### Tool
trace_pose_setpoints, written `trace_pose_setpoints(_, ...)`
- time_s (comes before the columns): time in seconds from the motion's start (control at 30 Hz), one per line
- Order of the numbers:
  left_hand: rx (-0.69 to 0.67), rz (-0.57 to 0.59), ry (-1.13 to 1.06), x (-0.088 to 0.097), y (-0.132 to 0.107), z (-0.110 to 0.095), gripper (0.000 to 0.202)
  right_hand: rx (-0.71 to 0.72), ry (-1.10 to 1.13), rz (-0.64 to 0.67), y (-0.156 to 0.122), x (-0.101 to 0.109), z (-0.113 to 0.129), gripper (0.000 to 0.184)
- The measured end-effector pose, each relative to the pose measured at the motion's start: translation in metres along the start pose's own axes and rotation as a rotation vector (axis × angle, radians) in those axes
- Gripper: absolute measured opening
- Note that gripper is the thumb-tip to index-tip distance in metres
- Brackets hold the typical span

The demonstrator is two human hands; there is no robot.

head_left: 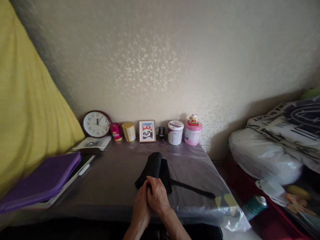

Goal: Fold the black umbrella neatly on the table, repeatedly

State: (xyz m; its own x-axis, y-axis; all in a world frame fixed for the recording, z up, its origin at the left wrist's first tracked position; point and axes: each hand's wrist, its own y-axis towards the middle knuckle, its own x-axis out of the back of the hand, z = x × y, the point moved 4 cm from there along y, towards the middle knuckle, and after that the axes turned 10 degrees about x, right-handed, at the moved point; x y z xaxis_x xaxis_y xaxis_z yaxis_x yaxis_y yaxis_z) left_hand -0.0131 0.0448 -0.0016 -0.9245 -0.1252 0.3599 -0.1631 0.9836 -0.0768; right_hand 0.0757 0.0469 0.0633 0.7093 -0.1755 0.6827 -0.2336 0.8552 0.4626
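Note:
A black folded cloth item (156, 166) lies near the middle of the table, with a smooth rolled or folded part on top and a flatter part beneath. From its right side a long black strap (193, 189) runs out across the table. My left hand (141, 201) and my right hand (158, 196) meet at the cloth's near edge, fingers curled and touching each other. Both appear closed on the cloth; the fingertips are partly hidden. I cannot tell exactly what kind of item the cloth is.
Along the wall stand a clock (97, 124), a pink tin (115, 131), a yellow can (129, 131), a framed panda picture (147, 131) and two tubs. Purple folded fabric (47, 176) lies left on a whiteboard. Bags (265, 153) are piled right, beyond the table edge.

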Motion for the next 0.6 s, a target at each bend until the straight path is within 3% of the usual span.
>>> trace_pose_setpoints(0.17,-0.047,-0.017,0.046,0.001,0.0,0.001,0.042,0.081,0.055,0.002,-0.006,0.004,0.003,0.041)
trace_pose_setpoints(0.33,-0.131,0.001,0.107,0.006,-0.006,-0.007,0.048,0.106,0.169,-0.053,-0.007,0.008,-0.002,0.036)
trace_pose_setpoints(0.47,-0.243,-0.032,0.222,0.007,-0.009,-0.012,0.05,0.066,0.196,-0.131,-0.011,0.011,-0.025,0.031)
trace_pose_setpoints(0.6,-0.263,-0.071,0.352,0.005,-0.011,-0.012,0.048,-0.014,-0.027,-0.062,-0.016,0.02,-0.064,0.033)
